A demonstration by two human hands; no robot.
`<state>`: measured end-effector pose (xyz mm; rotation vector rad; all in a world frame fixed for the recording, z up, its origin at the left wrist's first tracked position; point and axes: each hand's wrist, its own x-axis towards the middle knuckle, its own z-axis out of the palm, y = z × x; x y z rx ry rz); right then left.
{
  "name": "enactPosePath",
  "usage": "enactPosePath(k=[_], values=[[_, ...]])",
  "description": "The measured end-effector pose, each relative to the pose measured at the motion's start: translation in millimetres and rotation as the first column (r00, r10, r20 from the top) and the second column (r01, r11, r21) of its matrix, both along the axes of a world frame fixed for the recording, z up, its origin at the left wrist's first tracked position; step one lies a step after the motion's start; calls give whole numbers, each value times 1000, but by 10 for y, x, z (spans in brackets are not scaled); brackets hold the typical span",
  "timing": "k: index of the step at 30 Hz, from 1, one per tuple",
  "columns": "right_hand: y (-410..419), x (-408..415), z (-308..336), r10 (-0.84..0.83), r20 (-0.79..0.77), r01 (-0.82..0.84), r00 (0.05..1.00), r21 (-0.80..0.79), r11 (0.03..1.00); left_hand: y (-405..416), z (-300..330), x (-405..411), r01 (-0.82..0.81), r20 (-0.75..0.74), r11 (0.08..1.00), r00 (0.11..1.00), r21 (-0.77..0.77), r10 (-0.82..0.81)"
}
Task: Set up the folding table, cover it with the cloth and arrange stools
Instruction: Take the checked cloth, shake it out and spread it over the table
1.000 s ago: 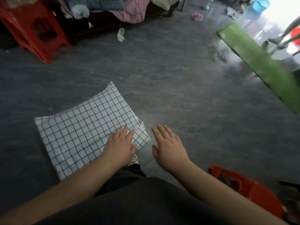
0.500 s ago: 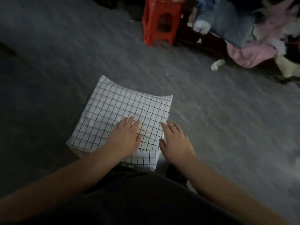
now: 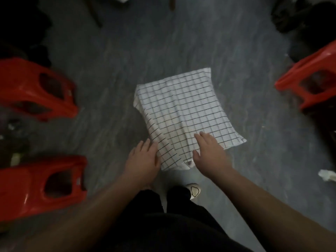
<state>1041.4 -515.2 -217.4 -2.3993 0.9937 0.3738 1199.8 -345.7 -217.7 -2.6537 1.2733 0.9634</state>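
A white cloth with a black grid (image 3: pixel 185 108) lies folded on the grey floor in the middle of the view. My left hand (image 3: pixel 143 160) rests open at its near left corner, fingers at the cloth's edge. My right hand (image 3: pixel 211 153) lies open on the near right part of the cloth, fingers spread. Three red plastic stools stand around: one at the left (image 3: pixel 32 90), one at the near left (image 3: pixel 40 186), one at the right edge (image 3: pixel 309 84). The folding table is not visible.
My dark trousers and one white shoe (image 3: pixel 194 190) show at the bottom centre. A crumpled white scrap (image 3: pixel 327 175) lies at the right. Dark clutter (image 3: pixel 298 13) fills the top corners and left edge. Grey floor (image 3: pixel 145 42) stretches beyond the cloth.
The view has swung round, so the cloth now lies ahead and to the right, with three red stools in sight. Both hands stay low at the cloth's near edge.
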Motion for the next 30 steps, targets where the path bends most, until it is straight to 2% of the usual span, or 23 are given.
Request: enactPosePath(k=[3,7,11,16,20,23,27,30], values=[[390,-128,-221,34,0,-34,999,35,999,365,-223,-153,-64,-17,998,998,10,64],[868,-247,-663,1,11,-3,1000,120,993,758,-728,-307,-170,-78,985,982,40,172],[1102,-266,-1252,-158,41,145,987,222,964,973,-1333,-480,-176,-117,984,977,35,179],[1142,-180,-2094,-497,-27,467,867,390,793,1022,-2152,-652,-362,-219,932,910,-2,352],[900,-190,-2822,-555,-45,528,831,378,760,879,-2881,-798,-533,-358,846,786,23,504],[718,-301,-3346,-634,-144,637,760,359,682,662,-3316,-914,-633,-425,770,678,75,599],[661,-430,-3794,-712,-257,743,653,399,538,398,-3736,-1049,-787,-476,598,471,154,743],[713,-439,-3954,-727,-237,731,645,470,495,311,-3870,-1153,-884,-490,440,316,159,812]])
